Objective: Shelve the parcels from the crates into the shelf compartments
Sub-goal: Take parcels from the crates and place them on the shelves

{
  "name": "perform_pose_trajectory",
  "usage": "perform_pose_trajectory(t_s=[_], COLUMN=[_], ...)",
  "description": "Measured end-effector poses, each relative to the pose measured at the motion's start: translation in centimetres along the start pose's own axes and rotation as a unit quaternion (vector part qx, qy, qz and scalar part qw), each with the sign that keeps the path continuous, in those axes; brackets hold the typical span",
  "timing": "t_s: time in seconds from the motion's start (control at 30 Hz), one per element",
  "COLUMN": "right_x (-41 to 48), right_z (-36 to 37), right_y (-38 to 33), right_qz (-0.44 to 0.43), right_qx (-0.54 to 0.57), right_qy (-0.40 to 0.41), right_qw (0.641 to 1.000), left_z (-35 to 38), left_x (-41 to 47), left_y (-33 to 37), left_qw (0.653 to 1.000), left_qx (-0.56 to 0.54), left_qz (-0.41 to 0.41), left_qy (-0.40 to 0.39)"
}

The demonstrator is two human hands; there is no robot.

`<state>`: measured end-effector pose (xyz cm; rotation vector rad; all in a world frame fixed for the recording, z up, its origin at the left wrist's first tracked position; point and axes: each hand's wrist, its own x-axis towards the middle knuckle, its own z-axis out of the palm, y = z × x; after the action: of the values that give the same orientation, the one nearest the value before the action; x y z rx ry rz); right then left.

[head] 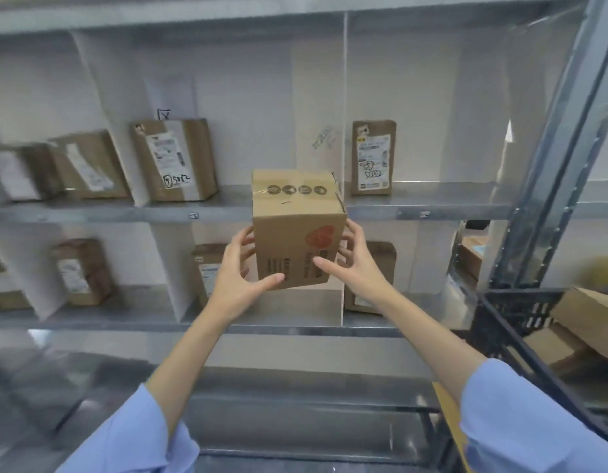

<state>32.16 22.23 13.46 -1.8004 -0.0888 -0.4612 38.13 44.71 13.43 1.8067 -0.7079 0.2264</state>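
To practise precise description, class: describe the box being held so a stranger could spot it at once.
Find the grey metal shelving divided by white panels. In front of its middle shelf edge, the left hand and right hand hold up a brown carton. Unlike the shelved parcels with white shipping labels, it shows a red heart-shaped print and four round symbols.

Grey steel upright, perforated along its edge, slanting across the right of the view. Yellow-green object, far right edge, too blurred to identify. Yellow strip, low right, running diagonally. Handwritten black mark, high, left of centre.
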Motion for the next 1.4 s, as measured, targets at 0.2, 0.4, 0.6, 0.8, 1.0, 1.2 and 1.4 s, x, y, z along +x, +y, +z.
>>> perform_pose_trajectory(t_s=[0.2, 0.4, 0.6, 0.8, 1.0, 1.2, 1.4], right_x=[-0.8, -2.8, -5.3, -7.2, -7.9, -8.3, -8.1], right_z=[8.8, 16.6, 22.7, 27.6, 31.4, 34.4, 36.1], right_y=[-2.2, -5.4, -7.8, -10.0, -11.8, -13.0, -13.8], right_qz=[0.007, 0.012, -0.022, -0.070, -0.088, -0.073, -0.043], right_qx=[0.025, 0.048, 0.040, -0.017, -0.034, 0.002, 0.045], right_qy=[-0.051, -0.087, -0.131, -0.199, -0.227, -0.259, -0.279], right_qw=[0.998, 0.995, 0.990, 0.977, 0.969, 0.963, 0.958], left_z=[-8.8, -17.2, -23.4, -28.6, -32.7, -34.9, -36.1], left_x=[-4.4, -9.6, -14.3, -18.1, -21.5, -23.0, -23.6], left_y=[-0.6, -0.8, -0.5, -0.2, 0.0, 0.2, -0.2], left_qw=[0.998, 0.993, 0.988, 0.986, 0.982, 0.983, 0.982], left_qx=[0.005, -0.003, 0.000, 0.013, 0.052, 0.040, 0.021], left_qz=[-0.032, -0.080, -0.080, -0.072, -0.085, -0.080, -0.100], left_qy=[0.048, 0.092, 0.132, 0.148, 0.157, 0.158, 0.160])
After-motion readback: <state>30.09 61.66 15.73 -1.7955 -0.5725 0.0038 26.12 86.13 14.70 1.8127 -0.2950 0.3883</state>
